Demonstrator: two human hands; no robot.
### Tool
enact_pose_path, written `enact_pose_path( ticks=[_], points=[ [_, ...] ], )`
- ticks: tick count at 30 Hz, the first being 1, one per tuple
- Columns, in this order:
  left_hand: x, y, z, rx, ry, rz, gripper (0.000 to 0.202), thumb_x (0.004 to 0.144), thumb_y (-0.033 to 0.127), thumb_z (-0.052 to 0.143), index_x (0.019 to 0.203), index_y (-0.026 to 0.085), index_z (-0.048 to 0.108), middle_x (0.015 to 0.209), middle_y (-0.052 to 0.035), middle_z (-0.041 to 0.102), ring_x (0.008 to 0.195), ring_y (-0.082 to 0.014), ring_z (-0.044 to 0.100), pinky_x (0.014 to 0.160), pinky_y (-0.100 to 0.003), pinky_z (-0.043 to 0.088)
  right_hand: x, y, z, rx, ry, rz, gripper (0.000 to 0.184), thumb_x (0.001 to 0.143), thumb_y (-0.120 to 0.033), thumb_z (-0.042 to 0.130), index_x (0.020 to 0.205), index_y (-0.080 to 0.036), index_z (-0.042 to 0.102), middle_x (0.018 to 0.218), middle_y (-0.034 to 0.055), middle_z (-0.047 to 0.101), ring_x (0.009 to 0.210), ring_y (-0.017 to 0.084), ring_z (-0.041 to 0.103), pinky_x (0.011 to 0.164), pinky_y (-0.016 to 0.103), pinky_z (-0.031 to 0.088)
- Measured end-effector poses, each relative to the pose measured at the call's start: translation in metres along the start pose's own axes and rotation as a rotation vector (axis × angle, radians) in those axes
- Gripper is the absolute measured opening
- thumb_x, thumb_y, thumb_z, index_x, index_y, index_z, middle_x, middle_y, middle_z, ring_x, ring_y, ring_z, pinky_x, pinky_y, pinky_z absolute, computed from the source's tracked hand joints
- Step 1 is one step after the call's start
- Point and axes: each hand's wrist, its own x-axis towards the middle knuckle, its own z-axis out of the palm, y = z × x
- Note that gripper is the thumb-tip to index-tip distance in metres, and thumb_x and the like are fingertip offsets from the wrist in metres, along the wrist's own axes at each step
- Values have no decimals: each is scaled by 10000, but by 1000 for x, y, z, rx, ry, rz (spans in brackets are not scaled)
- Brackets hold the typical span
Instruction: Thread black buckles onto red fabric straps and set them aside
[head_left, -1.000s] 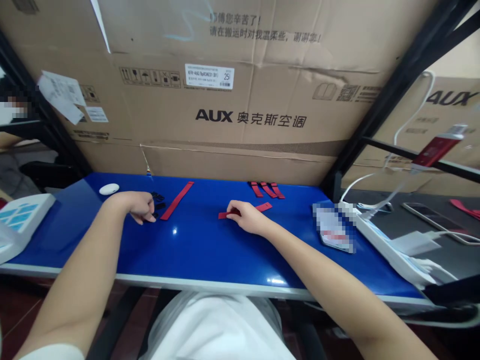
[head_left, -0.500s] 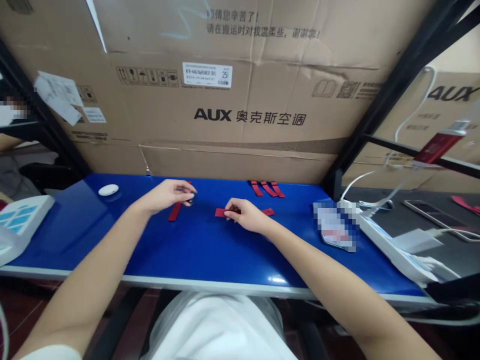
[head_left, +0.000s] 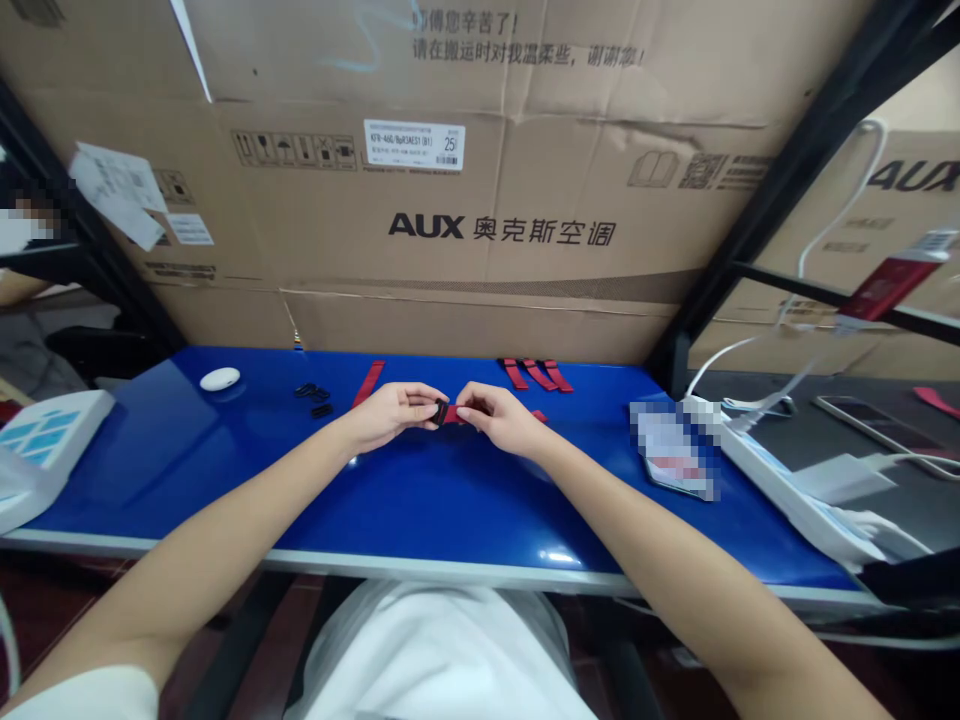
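I judge the step in hand as fitting the black buckle (head_left: 441, 412) to the end of the red strap (head_left: 453, 414): my left hand (head_left: 391, 415) has thumb and fingers clamped on the buckle, my right hand (head_left: 504, 415) pinches the strap close to that end, and the 2 pieces meet over the middle of the blue tabletop (head_left: 375, 515). Whether the webbing already passes through the buckle's slot, I cannot tell from here. The next move, as I read it, calls for a steady buckle while the right fingers guide the strap in flat and square. The strap looks narrow and plain red, its short visible stretch straight between the 2 hands; a red bit past the right hand is likely its other end. The buckle is small, dark and partly covered by the left fingertips.
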Motion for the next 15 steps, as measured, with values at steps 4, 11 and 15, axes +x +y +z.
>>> enact_pose_path(
  ticks=[4, 11, 15],
  points=[
    [4, -8, 2, -68, 21, 14, 359, 656, 217, 842, 975, 130, 701, 890, -64, 725, 791, -144, 689, 806, -297, 567, 2, 1, 4, 156, 9, 17, 147, 842, -335, 583, 852, -197, 532, 730, -30, 483, 622, 114, 422, 609, 249, 362],
    [6, -17, 16, -147, 17, -3, 321, 640, 189, 841, 923, 114, 710, 909, -83, 732, 842, -170, 701, 881, -330, 556, 3, -3, 17, 203, 70, 41, 229, 800, -381, 644, 947, -215, 585, 966, 25, 547, 811, 152, 496, 759, 286, 431],
    [7, -21, 20, -1, 19, 13, 295, 626, 221, 839, 873, 110, 724, 837, -72, 734, 805, -193, 703, 842, -367, 580, 5, -1, 11, 193, 107, 17, 187, 804, -368, 629, 760, -195, 571, 1008, 46, 547, 983, 194, 517, 873, 330, 421]
  ],
)
